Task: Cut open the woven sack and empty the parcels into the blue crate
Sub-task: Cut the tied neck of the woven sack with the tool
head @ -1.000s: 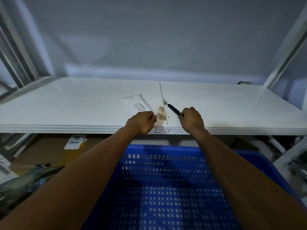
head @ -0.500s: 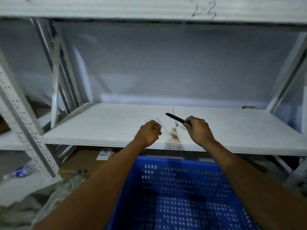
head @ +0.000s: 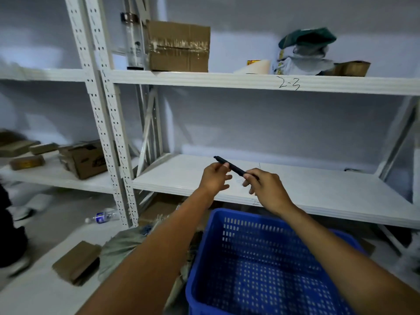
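A slim black cutter [head: 234, 168] is held in the air over the white shelf [head: 318, 189]. My right hand [head: 266, 187] grips its near end, and my left hand [head: 214, 178] pinches its far end with the fingertips. The blue perforated crate [head: 261, 264] stands below my arms on the floor, with nothing visible inside. A grey-green woven sack [head: 122, 248] lies on the floor left of the crate, partly hidden behind my left forearm.
A flat brown parcel [head: 77, 262] and a plastic bottle [head: 102, 216] lie on the floor at left. Cardboard boxes [head: 179, 46] and bagged goods [head: 304, 53] fill the upper shelf marked 2-3. White rack uprights [head: 109, 123] stand at left, with more boxes [head: 86, 159] beyond.
The view has tilted up and back, so the upper shelf now shows. Both hands have lifted off the shelf with the cutter, and my left hand now pinches its far end.
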